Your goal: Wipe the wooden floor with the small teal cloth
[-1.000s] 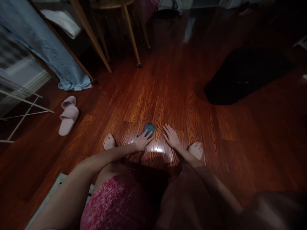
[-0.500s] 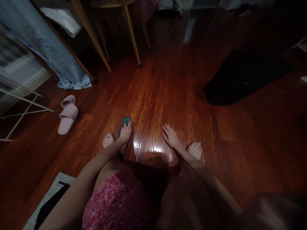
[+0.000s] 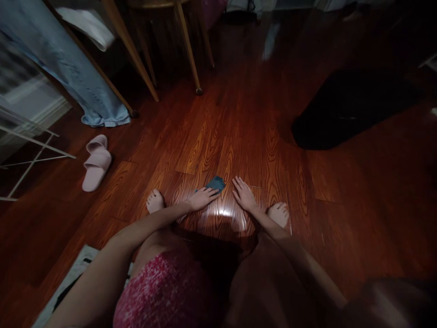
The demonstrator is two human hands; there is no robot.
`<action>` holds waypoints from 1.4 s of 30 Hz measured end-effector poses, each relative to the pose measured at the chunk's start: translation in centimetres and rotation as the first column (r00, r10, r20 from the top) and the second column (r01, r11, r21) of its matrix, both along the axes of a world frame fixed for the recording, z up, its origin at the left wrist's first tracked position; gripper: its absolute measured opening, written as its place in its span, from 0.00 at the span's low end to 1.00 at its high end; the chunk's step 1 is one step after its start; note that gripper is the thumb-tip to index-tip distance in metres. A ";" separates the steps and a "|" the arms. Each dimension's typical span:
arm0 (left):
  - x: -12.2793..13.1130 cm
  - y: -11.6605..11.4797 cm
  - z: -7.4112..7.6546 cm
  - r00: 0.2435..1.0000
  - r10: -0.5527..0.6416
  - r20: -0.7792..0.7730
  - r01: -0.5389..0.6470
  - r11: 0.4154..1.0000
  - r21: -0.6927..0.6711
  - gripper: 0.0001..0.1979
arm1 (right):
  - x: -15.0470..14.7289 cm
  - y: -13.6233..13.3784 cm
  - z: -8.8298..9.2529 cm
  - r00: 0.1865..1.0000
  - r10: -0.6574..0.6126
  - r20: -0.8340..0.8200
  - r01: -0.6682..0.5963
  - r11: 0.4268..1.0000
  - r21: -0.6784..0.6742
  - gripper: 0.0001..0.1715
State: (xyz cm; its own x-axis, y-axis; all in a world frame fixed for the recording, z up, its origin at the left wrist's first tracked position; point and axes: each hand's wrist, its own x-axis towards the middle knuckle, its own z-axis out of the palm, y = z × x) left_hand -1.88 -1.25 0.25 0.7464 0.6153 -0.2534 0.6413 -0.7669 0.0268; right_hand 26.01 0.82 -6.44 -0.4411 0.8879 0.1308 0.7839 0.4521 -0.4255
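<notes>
My left hand lies flat, palm down, over a small blue-green cloth on the wooden floor. Its fingers are stretched out, and the cloth shows beyond and beside them; the part under the palm is hidden. To the right, my right hand rests palm down on the bare boards with fingers extended and nothing in it. A short strip of floor separates the cloth from the right fingertips. Both hands are between my bare feet, the left foot and the right foot.
Pink slippers lie on the left near a white wire rack. Blue jeans hang down to the floor beside wooden chair legs. A large dark object stands at right. A light mat lies lower left.
My left hand has slid right across the floor with the cloth under it, from beside my left foot towards my right hand. The right hand stays in place.
</notes>
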 end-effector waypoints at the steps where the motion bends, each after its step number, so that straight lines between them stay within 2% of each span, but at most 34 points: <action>1: 0.4 0.0 -0.1 0.999 -0.033 0.012 0.033 0.999 0.001 0.32 | 0.0 0.0 0.0 1.000 0.000 -0.002 0.000 1.000 -0.002 0.35; 3: 0.8 0.3 -0.4 1.000 -0.017 0.014 0.017 1.000 0.010 0.34 | 0.0 -0.1 0.1 1.000 0.001 -0.007 -0.001 1.000 -0.008 0.35; 5: 0.4 0.9 -0.5 0.998 0.066 -0.010 -0.066 0.998 0.020 0.35 | 0.0 -0.1 0.2 1.000 0.000 -0.005 0.000 1.000 -0.015 0.35; 9: -2.4 2.1 -0.8 0.962 0.268 -0.052 -0.265 0.963 0.053 0.35 | 0.0 -0.1 0.3 1.000 -0.002 0.009 0.002 1.000 -0.022 0.35; 11: -4.2 2.2 -1.2 0.915 0.401 -0.047 -0.396 0.915 0.078 0.35 | 0.0 0.0 0.2 1.000 -0.001 0.009 0.001 1.000 -0.018 0.35; 13: -5.6 2.1 -1.7 0.822 0.569 -0.029 -0.562 0.818 0.122 0.35 | 0.0 0.0 0.1 1.000 0.003 0.004 -0.003 1.000 -0.012 0.35; 15: -6.4 1.8 -2.4 0.738 0.675 -0.020 -0.666 0.732 0.142 0.35 | 0.1 0.0 0.0 1.000 0.010 -0.002 -0.010 1.000 -0.006 0.35; 16: -6.5 1.6 -2.7 0.732 0.681 -0.025 -0.672 0.728 0.132 0.35 | 0.1 0.0 -0.1 1.000 0.011 -0.004 -0.011 1.000 -0.003 0.35; 17: -6.3 1.4 -2.9 0.758 0.652 -0.033 -0.645 0.756 0.111 0.35 | 0.1 0.0 -0.1 1.000 0.010 -0.006 -0.010 1.000 0.000 0.35; 18: -5.8 1.2 -3.1 0.809 0.587 -0.037 -0.583 0.808 0.080 0.36 | 0.1 0.0 -0.2 1.000 0.006 -0.007 -0.006 1.000 0.001 0.35; 20: -4.5 0.8 -3.5 0.927 0.375 -0.020 -0.374 0.927 0.015 0.38 | 0.0 0.0 -0.2 1.000 -0.003 -0.010 0.003 1.000 0.003 0.35; 22: -2.7 0.5 -3.8 0.994 0.105 0.033 -0.104 0.994 -0.037 0.38 | 0.0 0.0 -0.2 1.000 -0.004 -0.012 0.004 1.000 0.003 0.35; 24: -1.2 0.3 -3.9 0.991 -0.092 0.095 0.096 0.994 -0.045 0.37 | 0.0 0.0 -0.1 1.000 0.004 -0.015 -0.004 1.000 0.001 0.35; 26: -0.5 0.5 -3.8 0.980 -0.155 0.126 0.159 0.987 -0.021 0.36 | 0.0 -0.1 0.0 1.000 0.009 -0.016 -0.009 1.000 -0.005 0.35; 28: -0.8 1.0 -3.5 0.990 -0.091 0.112 0.092 0.996 0.001 0.37 | 0.0 -0.1 0.1 1.000 0.005 -0.015 -0.006 1.000 -0.012 0.35; 30: -2.2 1.8 -3.0 0.995 0.086 0.059 -0.087 0.996 0.014 0.38 | 0.0 -0.1 0.1 1.000 0.000 -0.015 0.000 1.000 -0.014 0.35; 31: -3.1 2.1 -2.7 0.977 0.212 0.025 -0.212 0.977 0.023 0.39 | 0.0 -0.1 0.0 1.000 -0.001 -0.014 0.001 1.000 -0.013 0.35; 32: -4.2 2.4 -2.5 0.936 0.352 -0.012 -0.352 0.936 0.034 0.39 | 0.1 0.0 0.0 1.000 0.000 -0.013 0.000 1.000 -0.012 0.35; 34: -6.2 2.5 -2.3 0.795 0.603 -0.072 -0.599 0.798 0.063 0.38 | 0.1 0.0 -0.1 1.000 0.003 -0.006 -0.003 1.000 -0.008 0.35; 35: -7.0 2.4 -2.3 0.721 0.688 -0.081 -0.683 0.726 0.083 0.38 | 0.1 0.0 -0.1 1.000 0.004 -0.001 -0.004 1.000 -0.005 0.35; 36: -7.6 2.1 -2.4 0.675 0.733 -0.082 -0.728 0.680 0.089 0.38 | 0.1 0.0 -0.2 1.000 0.005 0.006 -0.005 1.000 -0.001 0.35; 37: -7.9 1.8 -2.5 0.660 0.747 -0.076 -0.742 0.664 0.089 0.38 | 0.1 0.1 -0.3 1.000 0.006 0.011 -0.006 1.000 0.003 0.35; 38: -8.0 1.4 -2.7 0.679 0.731 -0.066 -0.727 0.682 0.081 0.39 | 0.1 0.1 -0.3 1.000 0.008 0.013 -0.008 1.000 0.007 0.36; 39: -7.7 1.1 -2.8 0.725 0.686 -0.056 -0.683 0.728 0.067 0.39 | 0.1 0.1 -0.4 1.000 0.009 0.012 -0.009 1.000 0.009 0.36; 40: -7.2 0.8 -2.9 0.788 0.613 -0.044 -0.611 0.790 0.051 0.39 | 0.1 0.1 -0.4 1.000 0.008 0.008 -0.008 1.000 0.010 0.36; 42: -5.8 0.2 -3.0 0.921 0.389 -0.014 -0.388 0.921 0.009 0.38 | 0.0 0.1 -0.4 1.000 0.001 -0.001 -0.001 1.000 0.007 0.35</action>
